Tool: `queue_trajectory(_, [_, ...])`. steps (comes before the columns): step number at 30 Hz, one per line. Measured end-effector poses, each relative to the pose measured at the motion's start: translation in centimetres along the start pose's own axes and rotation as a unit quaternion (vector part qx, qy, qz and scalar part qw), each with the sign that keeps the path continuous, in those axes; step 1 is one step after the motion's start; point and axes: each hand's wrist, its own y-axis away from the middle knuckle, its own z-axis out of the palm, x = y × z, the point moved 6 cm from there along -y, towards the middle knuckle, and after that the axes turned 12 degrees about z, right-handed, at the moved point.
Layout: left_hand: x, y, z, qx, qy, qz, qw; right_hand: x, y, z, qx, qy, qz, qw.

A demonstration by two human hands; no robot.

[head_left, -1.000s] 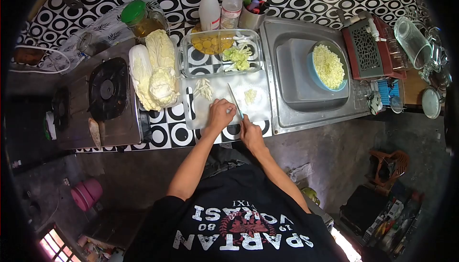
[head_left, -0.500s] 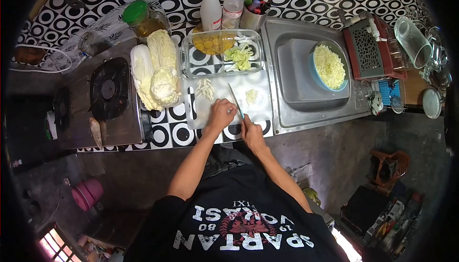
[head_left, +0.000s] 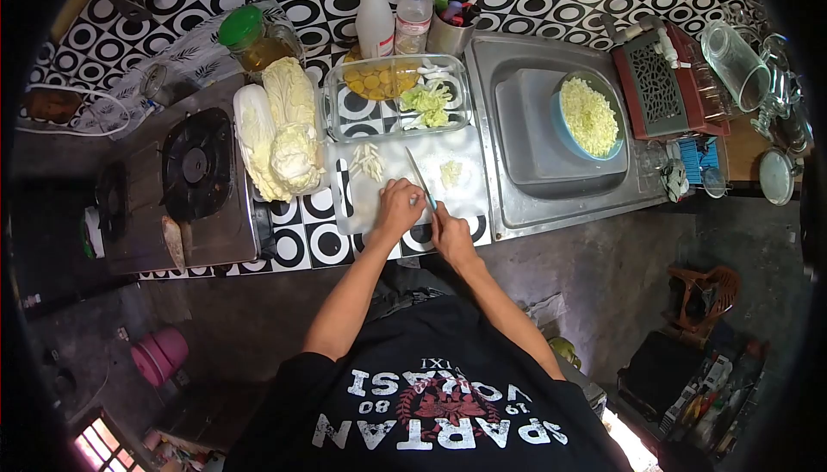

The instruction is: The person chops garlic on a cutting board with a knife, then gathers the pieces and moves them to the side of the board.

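My right hand [head_left: 451,232] grips a knife [head_left: 421,177] by its light blue handle, the blade pointing away from me over a translucent cutting board [head_left: 465,201]. Close to the blade's left side, my left hand [head_left: 400,207] rests on the board with its fingers curled together. A small pale bit shows at its fingertips, too small to name. Left of the blade lies a pile of pale slender pieces [head_left: 368,162]. On the right sits a little heap of finely chopped pale bits [head_left: 450,173].
Behind the board stands a glass dish [head_left: 345,134] with leafy green pieces. Napa cabbages [head_left: 289,119] lie at left, beside the stove [head_left: 138,214]. A blue bowl [head_left: 562,132] of chopped cabbage stands in the sink [head_left: 517,205]. Bottles [head_left: 376,20] line the back.
The whole view has shifted slightly. Both hands, the knife and the piles keep nearly the same places on the board.
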Motion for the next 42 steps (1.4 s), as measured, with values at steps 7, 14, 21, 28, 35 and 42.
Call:
queue_trajectory(7, [-0.2,0.1,0.2,-0.008,0.005,-0.011,1.0,0.0,-0.8,-0.3,0.017,-0.004,-0.012,1.0])
queue_trajectory(14, [-0.2,0.8,-1.1,0.021,0.046,-0.027,0.998,0.2,0.6,-2.6,0.009,-0.068,0.001,0.998])
queue_trajectory(21, [-0.4,0.9,-3.4,0.073,0.063,-0.042,0.994,2.5,2.7,-0.3,-0.064,-0.067,-0.015,0.996])
queue_trajectory(28, [-1.5,0.4,-5.9,0.081,0.039,-0.038,0.995,2.7,1.7,-2.5,-0.015,-0.088,0.05,0.995])
queue_trajectory(35, [1.4,0.0,-2.7,-0.103,0.036,0.044,0.993,1.6,3.0,-3.4,-0.038,-0.118,0.014,0.992])
queue_trajectory(42, [3.3,0.6,-2.8,-0.192,-0.106,0.099,0.971,2.5,3.6,-5.7,-0.035,-0.071,0.056,0.995])
